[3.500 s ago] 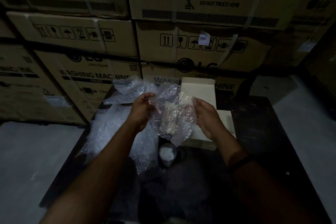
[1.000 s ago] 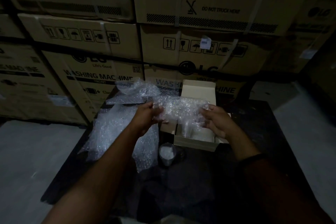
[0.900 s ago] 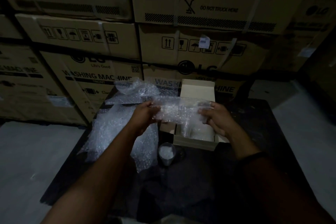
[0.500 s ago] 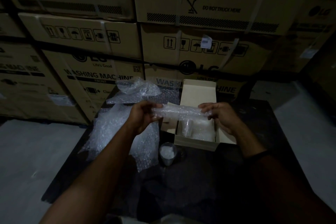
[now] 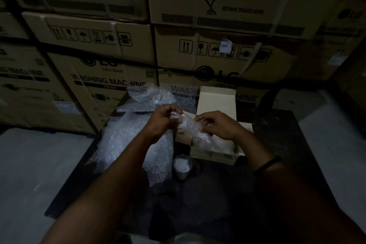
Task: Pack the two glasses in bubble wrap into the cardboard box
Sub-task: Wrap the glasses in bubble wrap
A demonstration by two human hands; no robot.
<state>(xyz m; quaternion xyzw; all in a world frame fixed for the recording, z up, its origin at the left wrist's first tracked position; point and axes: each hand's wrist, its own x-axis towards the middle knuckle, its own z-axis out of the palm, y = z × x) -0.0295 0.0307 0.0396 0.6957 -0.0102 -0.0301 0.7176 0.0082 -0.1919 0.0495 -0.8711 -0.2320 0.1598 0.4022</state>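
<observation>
A small open cardboard box [image 5: 213, 155] stands on the dark table [image 5: 277, 144], its lid flap up at the back. Above its left side both hands hold a folded piece of bubble wrap [image 5: 188, 127]. My left hand [image 5: 163, 120] pinches its left end and my right hand [image 5: 218, 125] grips its right part. More wrap lies inside the box under my right hand; whether a glass is in it I cannot tell. A glass [image 5: 181, 165] stuffed with white wrap stands upright on the table just in front of the box's left corner.
Loose sheets of bubble wrap [image 5: 122, 140] cover the table's left half, with another crumpled sheet [image 5: 146, 97] at the back. Large stacked washing machine cartons [image 5: 217, 45] form a wall behind the table. Grey floor lies to both sides.
The bubble wrap was spread wide between my hands, then rolled into a narrow strip. Now my hands have come closer together and lower, bunching it over the box's left side.
</observation>
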